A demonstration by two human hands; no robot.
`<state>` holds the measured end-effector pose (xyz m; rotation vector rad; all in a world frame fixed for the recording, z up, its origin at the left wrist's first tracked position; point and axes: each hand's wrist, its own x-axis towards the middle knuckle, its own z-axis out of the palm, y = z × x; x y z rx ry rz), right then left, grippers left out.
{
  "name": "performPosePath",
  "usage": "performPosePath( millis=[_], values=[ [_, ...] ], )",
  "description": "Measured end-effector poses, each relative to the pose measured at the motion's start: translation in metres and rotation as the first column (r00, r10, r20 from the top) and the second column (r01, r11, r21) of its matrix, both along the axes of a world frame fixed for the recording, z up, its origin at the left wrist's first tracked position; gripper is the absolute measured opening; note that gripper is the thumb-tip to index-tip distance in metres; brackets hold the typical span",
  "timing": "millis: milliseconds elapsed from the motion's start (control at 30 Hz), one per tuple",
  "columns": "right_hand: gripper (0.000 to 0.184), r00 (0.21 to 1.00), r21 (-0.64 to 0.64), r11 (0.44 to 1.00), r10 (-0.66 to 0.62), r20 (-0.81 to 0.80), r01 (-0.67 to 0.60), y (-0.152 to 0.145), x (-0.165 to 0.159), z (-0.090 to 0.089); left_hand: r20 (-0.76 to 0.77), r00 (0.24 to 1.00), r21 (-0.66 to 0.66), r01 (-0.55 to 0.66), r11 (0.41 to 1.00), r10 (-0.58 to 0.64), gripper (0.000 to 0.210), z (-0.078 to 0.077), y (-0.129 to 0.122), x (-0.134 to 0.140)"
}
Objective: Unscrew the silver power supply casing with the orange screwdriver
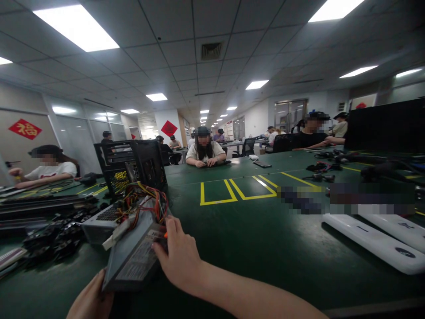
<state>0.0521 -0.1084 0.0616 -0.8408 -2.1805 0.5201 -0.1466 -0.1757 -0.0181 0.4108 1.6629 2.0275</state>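
Note:
A grey metal computer power supply (133, 261) is tilted up off the table, its labelled face toward me. My left hand (91, 297) grips its near lower corner, fingers partly hidden behind it. My right hand (181, 252) is closed on its right edge, thumb on the label side. A small orange spot shows beside the right fingers; I cannot make out what it is. From the far end spills a bundle of red, yellow and black wires (146, 201) with a pale connector. Just behind lies another grey perforated metal box (99, 219), and beyond it stands a black computer case (133, 164).
Black parts (56, 235) are heaped at the left on the green table (245, 266). Yellow tape (219, 202) marks rectangles ahead. Two white long panels (372, 241) and dark cables (323, 166) lie at the right. A person (206, 150) sits opposite; others work around.

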Motion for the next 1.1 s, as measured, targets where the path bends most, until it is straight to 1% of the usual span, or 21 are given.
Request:
performPosePath(
  millis=[33, 67, 100, 133, 167, 200, 233, 267, 300, 367, 400, 467, 533, 600, 733, 833, 933, 967, 1000, 1033, 1100],
  values=[
    [0.038, 1.0, -0.04, 0.999, -0.01, -0.024, 0.009, 0.002, 0.002, -0.003, 0.003, 1.0, -0.06, 0.028, 0.998, -0.028, 0.006, 0.003, 0.001, -0.002],
    [0.035, 0.998, -0.084, 0.996, -0.018, -0.057, 0.014, 0.003, 0.003, -0.007, -0.026, 0.998, -0.127, 0.059, 0.99, -0.063, 0.008, 0.007, 0.002, -0.006],
    [0.033, 0.995, -0.139, 0.99, -0.03, -0.1, 0.016, 0.006, 0.004, -0.012, -0.086, 0.99, -0.192, 0.093, 0.977, -0.111, 0.01, 0.009, 0.004, -0.01],
    [0.03, 0.987, -0.212, 0.977, -0.042, -0.154, 0.008, 0.008, 0.005, -0.017, -0.191, 0.969, -0.249, 0.108, 0.963, -0.158, 0.013, 0.011, 0.006, -0.014],
    [0.029, 0.976, -0.299, 0.954, -0.058, -0.212, -0.008, 0.011, 0.004, -0.022, -0.331, 0.917, -0.287, 0.124, 0.95, -0.22, 0.016, 0.012, 0.009, -0.019],
    [0.028, 0.962, -0.414, 0.91, -0.084, -0.26, -0.033, 0.013, 0.004, -0.028, -0.47, 0.843, -0.329, 0.108, 0.938, -0.261, 0.016, 0.013, 0.012, -0.024],
    [0.027, 0.951, -0.521, 0.85, -0.092, -0.296, -0.08, 0.016, 0.003, -0.033, -0.587, 0.756, -0.387, 0.055, 0.921, -0.292, 0.017, 0.013, 0.014, -0.029],
    [0.026, 0.946, -0.569, 0.816, -0.096, -0.309, -0.103, 0.019, 0.001, -0.037, -0.676, 0.66, -0.442, -0.007, 0.897, -0.328, 0.018, 0.013, 0.016, -0.033],
    [0.025, 0.943, -0.599, 0.792, -0.096, -0.32, -0.123, 0.021, 0.0, -0.04, -0.734, 0.567, -0.496, -0.069, 0.866, -0.375, 0.021, 0.012, 0.018, -0.037],
    [0.024, 0.935, -0.614, 0.774, -0.086, -0.345, -0.156, 0.024, -0.002, -0.043, -0.781, 0.422, -0.572, -0.189, 0.798, -0.46, 0.028, 0.011, 0.018, -0.04],
    [0.025, 0.928, -0.618, 0.767, -0.081, -0.363, -0.175, 0.025, -0.003, -0.044, -0.782, 0.372, -0.601, -0.231, 0.765, -0.501, 0.032, 0.011, 0.018, -0.041],
    [0.03, 0.914, -0.625, 0.752, -0.075, -0.4, -0.211, 0.025, -0.003, -0.043, -0.759, 0.307, -0.648, -0.28, 0.708, -0.573, 0.037, 0.011, 0.017, -0.04],
    [0.033, 0.899, -0.636, 0.735, -0.084, -0.43, -0.235, 0.025, -0.004, -0.042, -0.724, 0.284, -0.69, -0.303, 0.657, -0.629, 0.041, 0.013, 0.017, -0.038],
    [0.031, 0.887, -0.657, 0.715, -0.116, -0.448, -0.238, 0.026, -0.006, -0.041, -0.691, 0.27, -0.722, -0.307, 0.62, -0.671, 0.043, 0.014, 0.017, -0.037],
    [0.029, 0.869, -0.708, 0.67, -0.193, -0.455, -0.222, 0.029, -0.01, -0.04, -0.653, 0.208, -0.749, -0.318, 0.58, -0.729, 0.04, 0.017, 0.021, -0.038],
    [0.027, 0.857, -0.728, 0.647, -0.224, -0.465, -0.226, 0.03, -0.01, -0.037, -0.639, 0.181, -0.751, -0.357, 0.556, -0.747, 0.037, 0.018, 0.023, -0.045],
    [0.028, 0.844, -0.742, 0.624, -0.239, -0.481, -0.246, 0.028, -0.008, -0.034, -0.651, 0.154, -0.727, -0.408, 0.552, -0.743, 0.037, 0.021, 0.023, -0.06],
    [0.028, 0.839, -0.747, 0.616, -0.246, -0.486, -0.252, 0.028, -0.007, -0.033, -0.659, 0.155, -0.719, -0.419, 0.555, -0.736, 0.037, 0.023, 0.023, -0.066],
    [0.028, 0.833, -0.752, 0.607, -0.254, -0.491, -0.257, 0.028, -0.006, -0.032, -0.666, 0.173, -0.716, -0.42, 0.557, -0.726, 0.036, 0.026, 0.024, -0.071],
    [0.027, 0.828, -0.756, 0.6, -0.264, -0.495, -0.261, 0.028, -0.006, -0.031, -0.679, 0.2, -0.714, -0.403, 0.573, -0.706, 0.034, 0.029, 0.026, -0.075],
    [0.024, 0.817, -0.764, 0.589, -0.285, -0.502, -0.264, 0.031, -0.007, -0.028, -0.713, 0.261, -0.701, -0.309, 0.643, -0.651, 0.034, 0.038, 0.031, -0.078]
  ],
)
